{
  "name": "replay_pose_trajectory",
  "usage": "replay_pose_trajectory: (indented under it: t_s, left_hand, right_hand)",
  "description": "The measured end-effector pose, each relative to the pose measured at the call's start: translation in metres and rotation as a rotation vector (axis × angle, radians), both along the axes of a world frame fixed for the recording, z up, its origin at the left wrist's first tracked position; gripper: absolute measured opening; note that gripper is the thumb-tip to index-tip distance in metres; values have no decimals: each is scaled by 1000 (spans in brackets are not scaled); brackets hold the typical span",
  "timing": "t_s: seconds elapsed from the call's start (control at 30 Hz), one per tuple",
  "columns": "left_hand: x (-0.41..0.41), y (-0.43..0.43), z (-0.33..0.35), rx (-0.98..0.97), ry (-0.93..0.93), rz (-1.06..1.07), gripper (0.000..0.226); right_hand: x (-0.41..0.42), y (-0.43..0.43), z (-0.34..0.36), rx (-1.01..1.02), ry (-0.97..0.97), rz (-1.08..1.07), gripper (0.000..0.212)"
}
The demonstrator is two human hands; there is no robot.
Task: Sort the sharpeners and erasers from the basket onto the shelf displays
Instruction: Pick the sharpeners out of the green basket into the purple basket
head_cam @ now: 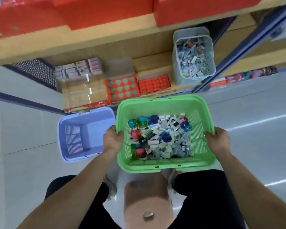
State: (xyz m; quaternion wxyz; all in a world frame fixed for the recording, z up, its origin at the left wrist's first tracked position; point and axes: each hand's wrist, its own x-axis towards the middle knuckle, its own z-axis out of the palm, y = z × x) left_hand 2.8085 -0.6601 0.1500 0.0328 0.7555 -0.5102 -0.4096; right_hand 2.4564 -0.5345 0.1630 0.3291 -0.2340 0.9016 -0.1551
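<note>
The green basket (165, 164) is held by its rim at the picture's middle, left hand (113, 139) at nine o'clock, right hand (217, 140) at three o'clock, both closed on it, likely for balance. Sharpeners (139, 123) and erasers (170, 146) are inside. The shelf (155, 73) is at twelve o'clock.

Location type: retail shop, stationery section. Indicators: a wooden shelf unit (96, 47) on blue metal uprights (248, 47), stocked with boxed goods in red display cartons (122, 88); a grey basket (194, 57) of small packaged items; a pale tiled floor (23, 129).
</note>
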Motion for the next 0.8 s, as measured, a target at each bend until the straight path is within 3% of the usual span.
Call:
replay_pose_trajectory:
  t_s: [0.23, 0.37, 0.6, 0.8]
  left_hand:
    - [-24, -29, -164, -50, 27, 85, 24]
    - [-35, -35, -225, -90, 66, 127, 25]
    - [-27, -29, -278, -99, 153, 349, 22]
    - [-12, -10, -279, -113, 141, 206, 31]
  right_hand:
    - [-24, -46, -160, -57, 51, 58, 15]
    - [-29, -65, -225, -101, 46, 55, 17]
    - [-22, -82, -282, -109, 10, 124, 12]
    - [-6, -75, -279, -5, 4, 189, 21]
